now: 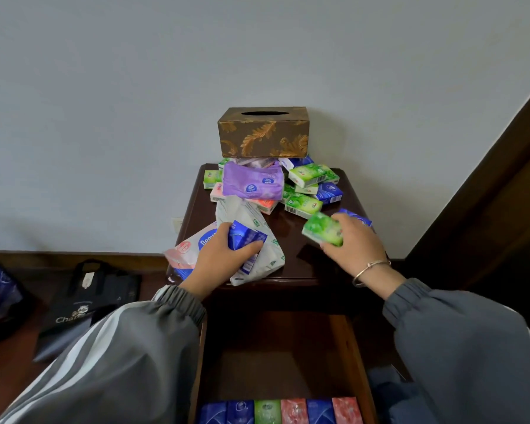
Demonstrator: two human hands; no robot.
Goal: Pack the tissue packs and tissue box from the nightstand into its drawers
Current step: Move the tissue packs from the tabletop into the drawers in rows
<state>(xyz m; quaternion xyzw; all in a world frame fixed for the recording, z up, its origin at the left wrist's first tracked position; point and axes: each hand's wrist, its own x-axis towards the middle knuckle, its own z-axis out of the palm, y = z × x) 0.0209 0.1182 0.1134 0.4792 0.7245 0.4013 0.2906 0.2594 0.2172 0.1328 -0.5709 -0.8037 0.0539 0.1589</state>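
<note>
Left hand (219, 255) fingers grasping a small blue tissue pack (245, 238); right hand (354, 243) fingers grasping a small green tissue pack (322, 229) over the dark wooden tabletop (291, 240); open drawer (346, 356) below.

On nightstand (288, 240), tissue box (263, 133) at back, packs (251, 182) piled in frt; drawer (346, 347) below w/ pack row (280, 411).

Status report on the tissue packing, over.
Left hand grips a blue pack. Right hand grips a green pack. Drawer open, one row packed. Tissue box and pile on nightstand.
</note>
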